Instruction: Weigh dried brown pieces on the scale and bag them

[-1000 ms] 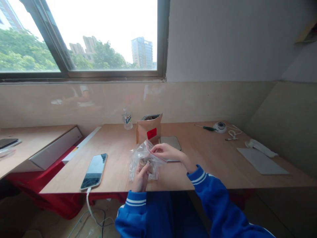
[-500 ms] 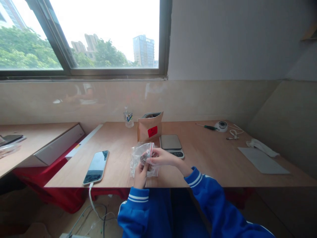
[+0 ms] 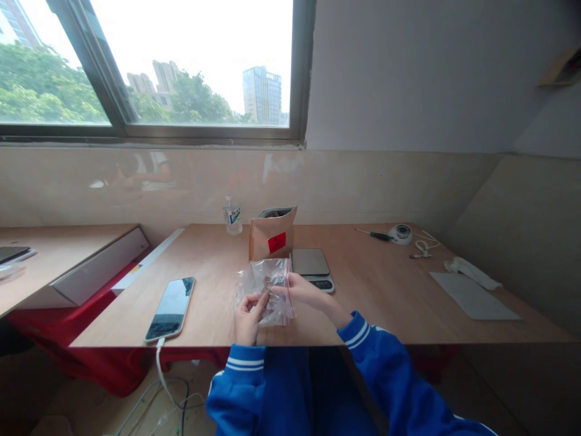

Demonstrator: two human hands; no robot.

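Both of my hands hold a clear zip bag (image 3: pixel 265 287) with a red strip and a few brown pieces inside, just above the near edge of the wooden table (image 3: pixel 376 290). My left hand (image 3: pixel 247 321) grips its lower left side. Fingers of my right hand (image 3: pixel 303 289) pinch it near the red strip on the right. Behind the bag stands a brown paper pouch (image 3: pixel 272 233) with a red label, open at the top. A small digital scale (image 3: pixel 312 267) lies just right of the pouch.
A phone (image 3: pixel 171 307) on a white cable lies at the table's left front. A small bottle (image 3: pixel 232 217) stands by the wall. A screwdriver (image 3: pixel 374 234), tape roll (image 3: pixel 402 233), white cloth (image 3: pixel 472 272) and grey sheet (image 3: pixel 472 297) lie at the right. A second desk (image 3: pixel 59 260) stands left.
The bag has turned in my hands so its red strip now runs down the right side. My right hand has shifted lower along it, uncovering the scale.
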